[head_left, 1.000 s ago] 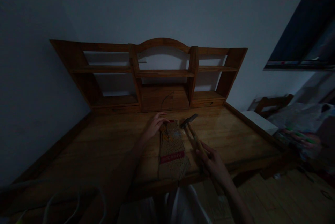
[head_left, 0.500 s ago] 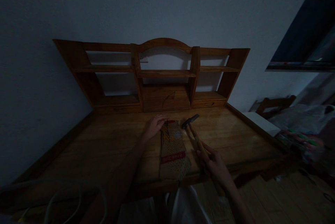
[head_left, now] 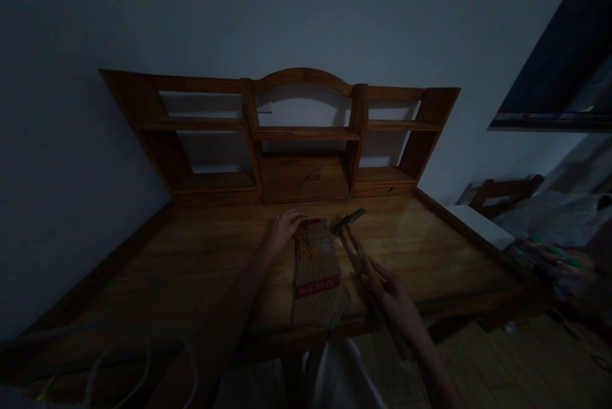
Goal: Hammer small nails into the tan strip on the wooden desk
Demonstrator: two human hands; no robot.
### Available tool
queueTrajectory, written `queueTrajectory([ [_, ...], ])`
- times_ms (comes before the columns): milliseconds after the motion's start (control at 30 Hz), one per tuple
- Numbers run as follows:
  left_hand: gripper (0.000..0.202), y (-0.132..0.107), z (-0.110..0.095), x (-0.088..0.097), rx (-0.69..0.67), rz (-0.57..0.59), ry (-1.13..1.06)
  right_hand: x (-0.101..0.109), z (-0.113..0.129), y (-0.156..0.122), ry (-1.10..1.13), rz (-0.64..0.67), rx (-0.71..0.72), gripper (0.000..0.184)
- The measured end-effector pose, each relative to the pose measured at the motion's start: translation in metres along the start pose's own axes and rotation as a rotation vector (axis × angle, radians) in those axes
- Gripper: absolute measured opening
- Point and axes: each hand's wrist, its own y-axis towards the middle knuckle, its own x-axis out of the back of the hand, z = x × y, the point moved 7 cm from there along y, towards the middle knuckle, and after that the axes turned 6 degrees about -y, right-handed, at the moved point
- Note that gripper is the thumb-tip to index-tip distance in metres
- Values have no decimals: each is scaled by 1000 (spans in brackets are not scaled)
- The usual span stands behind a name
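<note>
The cardboard strip (head_left: pixel 316 275) is lying flat on the desk (head_left: pixel 191 262), its long axis running from the near edge, where its torn end is overhanging slightly, away toward the hutch shelves (head_left: pixel 287 135). The left hand (head_left: pixel 283 229) is resting at the strip's far end, fingers (head_left: pixel 297 218) loosely curled and touching its top corner; whether they are pinching anything small is too dim to tell. Just to the strip's right, the hammer (head_left: pixel 356 240) is slanting, head hovering beside that same far end, handle wrapped in the right hand (head_left: pixel 394 304), whose fingers are closing around the wood nearer the desk's front edge.
</note>
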Motion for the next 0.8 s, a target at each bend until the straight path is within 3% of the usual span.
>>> queueTrajectory([
  [267,18,1,27,-11,201,-42,-297,0,3,-1,-13,-6,21,64],
  [367,15,0,32,-14,254,-48,-313,0,3,-1,-12,-2,27,65],
  [800,9,-2,34,-16,253,-96,-250,1,2,0,-18,-9,48,61],
])
